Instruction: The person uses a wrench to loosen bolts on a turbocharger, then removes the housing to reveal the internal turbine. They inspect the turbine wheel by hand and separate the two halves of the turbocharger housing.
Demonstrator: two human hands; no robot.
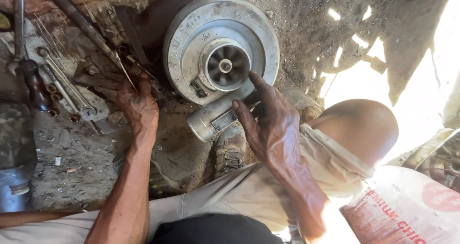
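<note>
A large grey metal turbocharger (191, 42) lies on the dirt ground, its round housing and finned wheel (225, 65) facing up. My right hand (268, 122) rests on its lower right edge near the outlet pipe (206, 122), fingers spread and touching the housing. My left hand (138, 105) reaches to the ground left of the turbocharger, with its fingers down among tools; whether it grips one I cannot tell. My bent knee (359, 126) is at the right, my sandalled foot (230, 150) just under the outlet.
Several wrenches (64, 83) and sockets lie at the left beside a wooden-handled tool (36, 83). A long metal bar (81, 23) runs diagonally at top left. A printed sack (407, 210) sits at bottom right. A dark metal object (14, 148) stands at the left edge.
</note>
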